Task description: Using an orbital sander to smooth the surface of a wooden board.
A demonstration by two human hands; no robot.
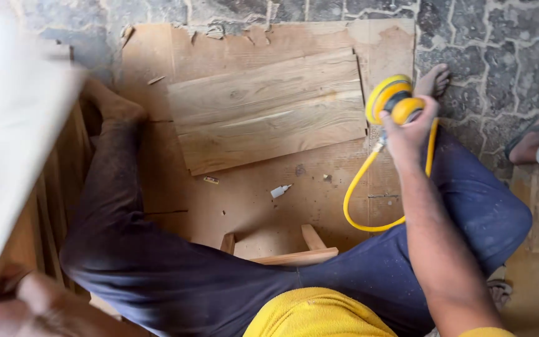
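Observation:
My right hand (pixel 407 128) grips a yellow round sander (pixel 391 100) with a yellow hose (pixel 360 193) looping down beside my right leg. The sander hovers just past the right edge of a bare wooden panel (pixel 269 109) lying flat on a brown sheet (pixel 251 200) on the floor. My left hand (pixel 26 306) is at the bottom left, blurred, closed on the lower end of a pale board (pixel 14 143) that tilts up across the left side. I sit with my legs spread around the panel.
A small wooden stool (pixel 288 253) is under me. Slatted wood (pixel 63 187) stands at the left behind the pale board. A small white piece (pixel 280 190) lies on the sheet. Another person's sandalled foot (pixel 531 140) rests on the stone paving at the right.

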